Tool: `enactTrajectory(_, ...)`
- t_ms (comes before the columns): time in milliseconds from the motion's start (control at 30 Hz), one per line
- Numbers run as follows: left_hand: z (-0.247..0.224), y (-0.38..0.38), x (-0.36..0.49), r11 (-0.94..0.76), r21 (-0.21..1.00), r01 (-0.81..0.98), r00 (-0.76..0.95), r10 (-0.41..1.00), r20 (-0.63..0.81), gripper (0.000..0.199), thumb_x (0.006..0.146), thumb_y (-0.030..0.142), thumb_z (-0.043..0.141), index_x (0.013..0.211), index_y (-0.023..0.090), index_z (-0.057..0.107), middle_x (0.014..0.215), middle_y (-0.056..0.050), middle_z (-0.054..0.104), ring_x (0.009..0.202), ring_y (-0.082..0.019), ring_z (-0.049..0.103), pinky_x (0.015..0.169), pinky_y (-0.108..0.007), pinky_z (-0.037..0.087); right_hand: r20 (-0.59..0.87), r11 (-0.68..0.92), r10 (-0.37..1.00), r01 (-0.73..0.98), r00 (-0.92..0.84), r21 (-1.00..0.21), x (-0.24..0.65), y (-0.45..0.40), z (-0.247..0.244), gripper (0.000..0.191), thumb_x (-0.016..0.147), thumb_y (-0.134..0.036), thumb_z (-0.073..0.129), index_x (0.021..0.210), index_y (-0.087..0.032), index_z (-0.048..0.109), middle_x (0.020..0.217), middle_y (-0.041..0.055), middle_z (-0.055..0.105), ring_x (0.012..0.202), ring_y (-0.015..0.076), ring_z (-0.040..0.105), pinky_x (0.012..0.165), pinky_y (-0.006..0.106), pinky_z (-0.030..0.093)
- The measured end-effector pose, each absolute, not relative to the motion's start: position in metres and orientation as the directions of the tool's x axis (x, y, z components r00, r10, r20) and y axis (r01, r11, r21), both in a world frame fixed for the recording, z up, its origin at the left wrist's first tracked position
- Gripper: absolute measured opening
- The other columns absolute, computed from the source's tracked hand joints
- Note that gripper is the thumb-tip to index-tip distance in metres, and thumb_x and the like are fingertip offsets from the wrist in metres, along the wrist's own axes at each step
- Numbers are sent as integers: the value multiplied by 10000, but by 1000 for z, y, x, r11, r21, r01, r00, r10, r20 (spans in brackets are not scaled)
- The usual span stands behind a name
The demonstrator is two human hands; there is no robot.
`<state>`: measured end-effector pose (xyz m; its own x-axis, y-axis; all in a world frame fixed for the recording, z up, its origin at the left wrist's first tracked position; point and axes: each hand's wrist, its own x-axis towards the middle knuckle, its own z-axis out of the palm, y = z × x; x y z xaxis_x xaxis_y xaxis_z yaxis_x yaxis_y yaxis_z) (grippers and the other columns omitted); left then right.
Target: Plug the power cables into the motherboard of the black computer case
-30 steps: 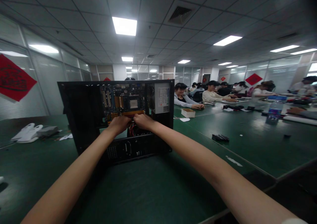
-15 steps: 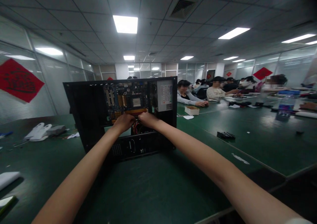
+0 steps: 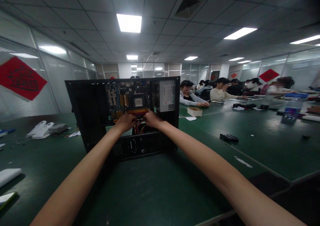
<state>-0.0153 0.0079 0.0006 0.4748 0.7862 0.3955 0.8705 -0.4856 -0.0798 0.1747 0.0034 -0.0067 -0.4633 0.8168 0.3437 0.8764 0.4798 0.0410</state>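
An open black computer case point(image 3: 92, 114) stands on the green table point(image 3: 150, 186), its inside facing me. Within it are a motherboard point(image 3: 130, 91) and, at the upper right, a power supply point(image 3: 168, 96) with a label. My left hand point(image 3: 127, 121) reaches in at the board's lower edge, fingers curled together. Just to its right, my right hand point(image 3: 151, 119) is closed too, near the right end of the orange and red slots point(image 3: 138, 112). Coloured cables point(image 3: 140, 127) hang below and between the hands. Whatever the fingertips pinch is too small to make out.
White plastic and a grey block point(image 3: 58, 128) lie left of the case. Right of it are a small white box point(image 3: 194, 111), a black part point(image 3: 228, 137) and a plastic bottle point(image 3: 293, 106). Several people sit farther back along the tables.
My right hand has shifted slightly right, widening the gap between the hands. My left hand stays at the board's lower edge. The view has turned a little.
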Motion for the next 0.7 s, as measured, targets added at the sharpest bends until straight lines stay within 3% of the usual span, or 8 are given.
enactTrajectory(167,0,10,-14,-483,-111,869,484,780,397,306,866,230,510,972,237,796,1016,-66,777,983,-240,705,835,-294,504,403,485,789,873,-464,54,173,3,-4,311,910,-97,477,1063,-94,747,1077,190,724,1033,250,675,853,284,489)
enactTrajectory(300,0,12,-15,-488,-95,868,481,779,403,305,875,241,509,982,219,793,999,-77,778,962,-245,711,801,-294,502,474,501,732,858,-489,112,183,-17,-4,355,1014,-246,404,1028,-114,734,1050,172,729,981,238,686,824,291,481)
enactTrajectory(433,2,0,-23,-489,-7,872,436,771,464,317,917,265,488,1039,198,773,1035,-76,771,975,-232,704,830,-288,490,512,521,570,765,-643,380,230,-54,-17,471,1048,-427,345,957,-134,702,909,133,732,810,222,682,731,318,455)
enactTrajectory(567,-9,-47,-30,-486,110,867,339,738,583,406,979,406,419,1027,201,766,1049,-78,766,987,-243,694,814,-305,476,447,485,322,551,-834,679,287,-76,-35,365,1039,-295,410,860,-119,676,730,77,682,728,202,624,874,377,409)
enactTrajectory(633,-21,-74,-29,-421,124,899,303,799,519,494,989,498,360,940,238,777,957,-60,773,873,-247,704,698,-312,453,437,468,239,497,-867,731,301,-77,-41,295,1026,-220,436,874,-117,668,731,58,673,738,193,600,913,375,372)
enactTrajectory(700,-30,-93,-24,-296,91,951,215,843,493,538,978,542,331,926,260,787,927,-66,771,841,-279,700,644,-326,412,466,467,211,507,-860,724,301,-72,-45,301,1029,-227,435,843,-130,651,720,48,664,722,188,572,860,361,360)
